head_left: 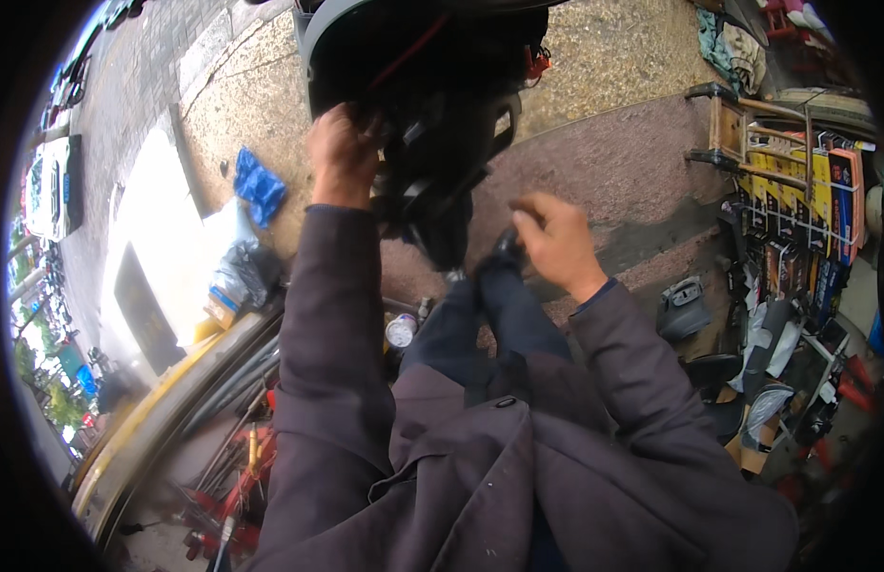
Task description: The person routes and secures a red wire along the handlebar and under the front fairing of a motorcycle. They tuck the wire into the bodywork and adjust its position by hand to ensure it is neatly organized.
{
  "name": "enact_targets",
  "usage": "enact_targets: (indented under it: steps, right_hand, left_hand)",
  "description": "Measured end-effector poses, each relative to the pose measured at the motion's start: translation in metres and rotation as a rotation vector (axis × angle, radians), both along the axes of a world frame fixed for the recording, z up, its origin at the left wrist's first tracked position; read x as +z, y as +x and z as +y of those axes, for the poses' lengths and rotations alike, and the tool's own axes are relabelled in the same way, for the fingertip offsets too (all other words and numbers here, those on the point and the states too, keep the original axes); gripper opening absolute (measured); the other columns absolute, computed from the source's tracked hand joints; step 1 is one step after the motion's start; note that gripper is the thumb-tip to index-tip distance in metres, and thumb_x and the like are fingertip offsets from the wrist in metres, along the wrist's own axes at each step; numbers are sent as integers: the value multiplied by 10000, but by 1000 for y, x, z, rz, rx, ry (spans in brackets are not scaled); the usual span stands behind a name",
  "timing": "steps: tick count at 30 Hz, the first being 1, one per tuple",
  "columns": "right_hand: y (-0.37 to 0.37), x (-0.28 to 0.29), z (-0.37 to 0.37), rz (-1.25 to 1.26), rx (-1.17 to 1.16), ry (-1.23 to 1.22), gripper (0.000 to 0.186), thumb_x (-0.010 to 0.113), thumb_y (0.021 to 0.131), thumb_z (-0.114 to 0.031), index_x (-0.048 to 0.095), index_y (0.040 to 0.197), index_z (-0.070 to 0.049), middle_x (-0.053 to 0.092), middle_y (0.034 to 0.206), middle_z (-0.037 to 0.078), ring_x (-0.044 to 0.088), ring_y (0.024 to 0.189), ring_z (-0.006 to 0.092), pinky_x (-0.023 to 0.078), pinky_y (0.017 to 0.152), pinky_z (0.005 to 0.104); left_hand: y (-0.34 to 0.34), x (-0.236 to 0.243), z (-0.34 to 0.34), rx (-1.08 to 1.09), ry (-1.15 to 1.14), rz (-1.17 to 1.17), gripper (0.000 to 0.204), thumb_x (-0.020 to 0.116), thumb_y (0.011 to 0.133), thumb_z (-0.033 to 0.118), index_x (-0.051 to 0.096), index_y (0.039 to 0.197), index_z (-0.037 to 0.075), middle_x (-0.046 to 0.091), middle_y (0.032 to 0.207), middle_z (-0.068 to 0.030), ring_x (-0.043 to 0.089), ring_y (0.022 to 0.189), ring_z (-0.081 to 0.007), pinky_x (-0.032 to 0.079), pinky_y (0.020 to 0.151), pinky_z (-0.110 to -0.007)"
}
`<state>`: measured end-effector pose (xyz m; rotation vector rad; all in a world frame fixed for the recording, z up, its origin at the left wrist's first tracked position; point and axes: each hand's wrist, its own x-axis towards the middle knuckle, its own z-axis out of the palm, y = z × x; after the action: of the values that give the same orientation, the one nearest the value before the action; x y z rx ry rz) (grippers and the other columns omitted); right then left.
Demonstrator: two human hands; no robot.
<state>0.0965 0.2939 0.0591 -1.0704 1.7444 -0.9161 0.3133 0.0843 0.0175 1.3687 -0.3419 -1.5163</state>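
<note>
In front of me stands a large black plastic body (432, 133), seemingly part of a scooter, with a grey rim (311, 67) along its left side and a thin red line inside. My left hand (345, 157) is closed at its left edge, the fingertips lost in the dark housing. To the right of the body, apart from it, I hold my right hand (561, 238) in the air with fingers curled and thumb near the forefinger. Whatever may be between them is too small to make out. The dark interior hides most details of the body.
A white tub (401, 330) stands by my left leg. Farther left lie a blue bag (259, 186), a grey plastic bag (244, 272) and red tools (242, 486). On the right are a wooden stool (732, 129), strapped stacked boxes (804, 205), a grey plastic part (683, 308) and scattered parts.
</note>
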Motion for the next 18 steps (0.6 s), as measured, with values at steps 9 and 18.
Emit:
enact_targets:
  steps: [9,18]
  right_hand:
    - [-11,2,15,-64,-92,151,213,651,890,-129,727,1040,1,731,836,165,713,744,248,546,712,355]
    - [-90,-38,-27,-78,-54,153,273,656,896,-177,721,1063,29,735,833,165,709,688,212,553,697,360]
  left_hand:
    - [-13,71,84,-129,-239,-113,474,513,964,66,377,1393,-83,544,1285,-240,631,1062,-302,557,921,-398]
    - [-89,93,156,-392,-244,-236,223,569,956,16,601,1170,-38,674,1033,-123,687,855,-178,576,766,-301]
